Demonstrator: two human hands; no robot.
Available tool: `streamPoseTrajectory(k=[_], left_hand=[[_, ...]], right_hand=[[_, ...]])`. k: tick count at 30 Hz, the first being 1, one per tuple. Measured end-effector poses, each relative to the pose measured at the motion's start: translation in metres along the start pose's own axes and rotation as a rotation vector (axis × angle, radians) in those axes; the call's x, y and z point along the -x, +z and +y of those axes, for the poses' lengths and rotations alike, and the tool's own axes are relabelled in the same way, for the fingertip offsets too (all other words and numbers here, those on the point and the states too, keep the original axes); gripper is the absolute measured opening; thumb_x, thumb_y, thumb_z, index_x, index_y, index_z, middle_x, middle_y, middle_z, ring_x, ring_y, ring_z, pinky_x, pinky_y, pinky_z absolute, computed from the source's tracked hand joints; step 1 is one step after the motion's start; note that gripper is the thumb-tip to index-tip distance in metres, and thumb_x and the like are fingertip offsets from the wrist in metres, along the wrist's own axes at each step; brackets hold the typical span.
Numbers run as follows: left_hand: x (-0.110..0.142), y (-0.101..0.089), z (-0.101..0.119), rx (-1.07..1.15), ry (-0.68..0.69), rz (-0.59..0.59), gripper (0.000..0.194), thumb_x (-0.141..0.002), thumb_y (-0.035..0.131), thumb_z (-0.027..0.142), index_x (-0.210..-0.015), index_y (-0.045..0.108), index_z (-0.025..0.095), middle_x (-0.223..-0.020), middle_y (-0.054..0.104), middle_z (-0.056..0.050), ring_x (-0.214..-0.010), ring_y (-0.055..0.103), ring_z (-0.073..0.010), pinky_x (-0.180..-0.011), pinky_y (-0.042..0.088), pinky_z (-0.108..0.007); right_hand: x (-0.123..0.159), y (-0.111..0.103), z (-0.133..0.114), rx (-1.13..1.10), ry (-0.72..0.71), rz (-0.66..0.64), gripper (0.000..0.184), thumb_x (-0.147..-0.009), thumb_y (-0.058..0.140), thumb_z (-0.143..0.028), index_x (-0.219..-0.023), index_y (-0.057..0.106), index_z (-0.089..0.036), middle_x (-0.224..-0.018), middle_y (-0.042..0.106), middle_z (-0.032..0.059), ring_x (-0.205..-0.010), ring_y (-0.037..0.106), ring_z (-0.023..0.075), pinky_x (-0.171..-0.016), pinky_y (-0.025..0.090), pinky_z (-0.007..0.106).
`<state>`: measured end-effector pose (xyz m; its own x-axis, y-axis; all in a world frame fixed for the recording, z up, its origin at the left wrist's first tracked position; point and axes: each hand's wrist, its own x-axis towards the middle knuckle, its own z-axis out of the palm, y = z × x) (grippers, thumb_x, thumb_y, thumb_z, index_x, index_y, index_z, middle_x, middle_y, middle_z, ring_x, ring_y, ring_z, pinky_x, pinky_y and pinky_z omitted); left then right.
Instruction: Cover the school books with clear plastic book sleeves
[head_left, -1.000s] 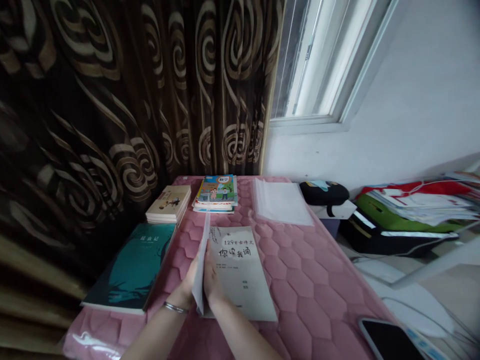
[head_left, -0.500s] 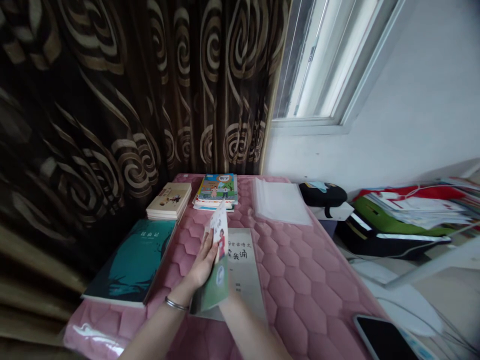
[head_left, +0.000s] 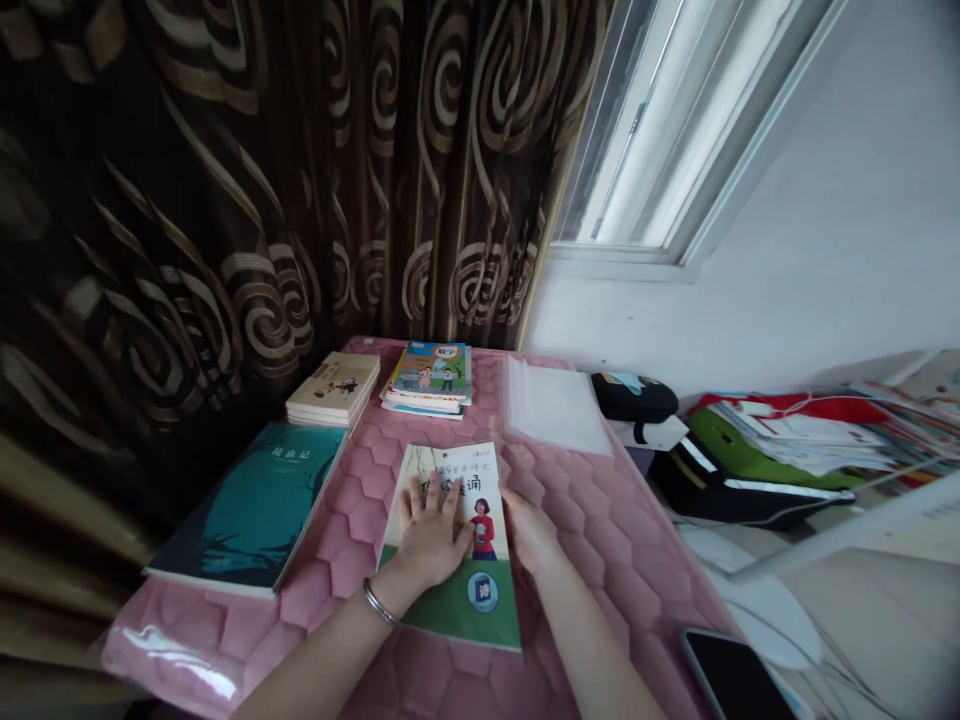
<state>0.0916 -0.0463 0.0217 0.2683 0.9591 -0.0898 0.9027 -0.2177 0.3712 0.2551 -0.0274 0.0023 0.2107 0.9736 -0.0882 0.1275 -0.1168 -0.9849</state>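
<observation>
A closed paperback book [head_left: 457, 620] with a cream and green cover, showing a figure in red, lies on the pink padded table cover in front of me. My left hand [head_left: 431, 535], with a metal bangle at the wrist, rests flat on its cover, fingers spread over part of the title. At the book's right edge is my right hand [head_left: 531, 530], its fingers stretched out along that edge and partly hidden from view. Left of the book lies a large teal book [head_left: 262, 510].
Behind the teal book is a stack of beige books [head_left: 337, 388]. A pile of colourful textbooks [head_left: 431, 375] sits at the back. Clear plastic sleeves [head_left: 553, 405] lie at back right, near a black case [head_left: 636, 397]. A phone [head_left: 731, 675] is at front right.
The raised front cover has come down, hiding the grey page beneath it. My left hand now lies flat on the cover; my right hand has moved out to the right edge.
</observation>
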Motion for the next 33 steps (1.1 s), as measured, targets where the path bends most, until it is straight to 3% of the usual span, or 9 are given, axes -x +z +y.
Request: streamPoseTrajectory(k=[3, 8, 12, 15, 20, 25, 30, 33], left_hand=[[0.0, 0.005, 0.002, -0.04, -0.009, 0.031, 0.07, -0.09, 0.044, 0.052, -0.154, 0.026, 0.029, -0.163, 0.018, -0.007, -0.147, 0.004, -0.0465, -0.115, 0.006, -0.066], [-0.001, 0.003, -0.004, -0.083, -0.019, 0.073, 0.06, -0.095, 0.037, 0.044, -0.152, 0.032, 0.024, -0.162, 0.024, -0.008, -0.148, 0.012, -0.0397, -0.118, 0.012, -0.058], [-0.006, 0.0, -0.024, -0.118, -0.15, 0.186, 0.052, -0.096, 0.038, 0.032, -0.147, 0.042, 0.026, -0.159, 0.03, -0.009, -0.144, 0.025, -0.0362, -0.113, 0.027, -0.056], [-0.015, -0.005, -0.04, -0.084, -0.238, 0.262, 0.049, -0.094, 0.039, 0.021, -0.142, 0.05, 0.024, -0.148, 0.044, -0.016, -0.132, 0.043, -0.0368, -0.103, 0.04, -0.053], [-0.032, -0.025, -0.049, 0.131, -0.185, 0.189, 0.052, -0.087, 0.035, 0.002, -0.133, 0.057, 0.014, -0.116, 0.066, -0.019, -0.11, 0.062, -0.0286, -0.095, 0.048, -0.041], [-0.037, -0.033, -0.047, 0.179, -0.119, 0.193, 0.062, -0.083, 0.03, -0.005, -0.137, 0.051, 0.015, -0.114, 0.069, -0.014, -0.103, 0.066, -0.0196, -0.09, 0.049, -0.028], [-0.029, -0.021, -0.043, -0.009, -0.176, 0.21, 0.052, -0.089, 0.035, 0.006, -0.136, 0.053, 0.016, -0.116, 0.063, -0.019, -0.102, 0.066, -0.0272, -0.089, 0.05, -0.04], [-0.025, -0.007, -0.032, -0.114, -0.195, 0.275, 0.048, -0.094, 0.034, 0.02, -0.139, 0.051, 0.015, -0.134, 0.053, -0.023, -0.121, 0.054, -0.0365, -0.099, 0.042, -0.054]], right_hand=[[0.0, 0.0, 0.006, 0.219, -0.04, 0.108, 0.035, -0.09, 0.043, -0.034, -0.109, 0.069, -0.021, -0.107, 0.074, 0.0084, -0.101, 0.069, 0.0231, -0.088, 0.053, 0.034], [0.009, 0.005, 0.008, 0.54, -0.132, 0.193, 0.049, -0.094, 0.035, -0.027, -0.139, 0.05, -0.021, -0.108, 0.074, 0.0084, -0.093, 0.071, 0.0215, -0.08, 0.053, 0.03], [0.013, 0.004, 0.009, 0.715, -0.176, 0.167, 0.047, -0.095, 0.033, -0.023, -0.134, 0.058, -0.024, -0.11, 0.073, 0.0089, -0.094, 0.07, 0.0216, -0.081, 0.051, 0.029], [0.012, 0.004, 0.01, 0.814, -0.206, 0.17, 0.046, -0.095, 0.034, -0.021, -0.131, 0.062, -0.023, -0.114, 0.072, 0.0102, -0.096, 0.069, 0.022, -0.082, 0.051, 0.03], [0.01, 0.005, 0.01, 0.908, -0.188, 0.151, 0.044, -0.096, 0.035, -0.023, -0.13, 0.063, -0.025, -0.111, 0.073, 0.0094, -0.09, 0.07, 0.0209, -0.079, 0.051, 0.028], [0.012, 0.005, 0.007, 0.975, -0.141, 0.133, 0.044, -0.096, 0.036, -0.022, -0.13, 0.063, -0.027, -0.109, 0.073, 0.0092, -0.089, 0.07, 0.0204, -0.075, 0.05, 0.027], [0.017, 0.005, -0.003, 1.08, -0.084, 0.116, 0.044, -0.098, 0.033, -0.025, -0.133, 0.06, -0.03, -0.112, 0.072, 0.0093, -0.088, 0.07, 0.0201, -0.069, 0.048, 0.027], [0.019, 0.003, -0.008, 1.136, -0.059, 0.111, 0.044, -0.098, 0.034, -0.026, -0.134, 0.059, -0.033, -0.105, 0.074, 0.0084, -0.085, 0.07, 0.0207, -0.068, 0.048, 0.028]])
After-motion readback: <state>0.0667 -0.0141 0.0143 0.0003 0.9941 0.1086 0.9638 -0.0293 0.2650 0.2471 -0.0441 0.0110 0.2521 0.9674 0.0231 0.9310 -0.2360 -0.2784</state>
